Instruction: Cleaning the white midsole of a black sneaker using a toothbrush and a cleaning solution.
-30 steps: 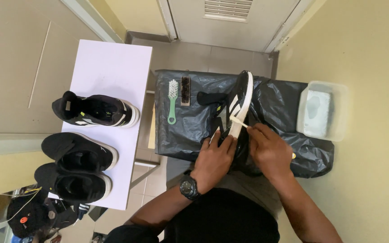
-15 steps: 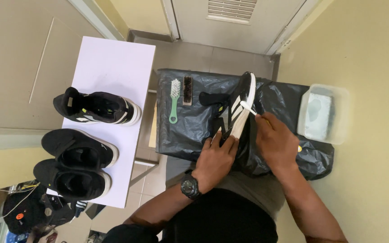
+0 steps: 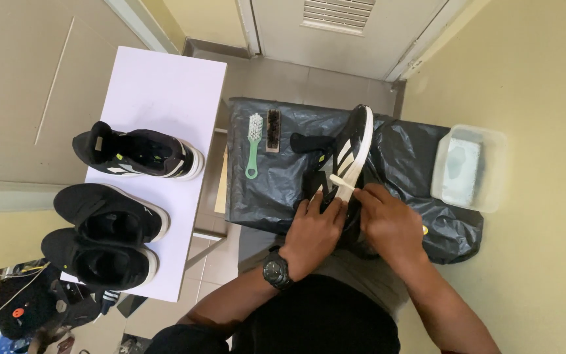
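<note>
A black sneaker with white stripes and a white sole lies on its side on a surface covered with black plastic sheet. My left hand grips the shoe's heel end. My right hand holds a thin white stick-like tool, perhaps a small brush, against the shoe's side. A black watch sits on my left wrist.
A green-handled brush and a dark brush lie on the plastic at left. A clear tub with water stands at right. Three black sneakers rest on a white table. A dark bag is bottom left.
My right hand has shifted a little down and left along the shoe's side with the white tool. The left hand keeps its grip on the shoe.
</note>
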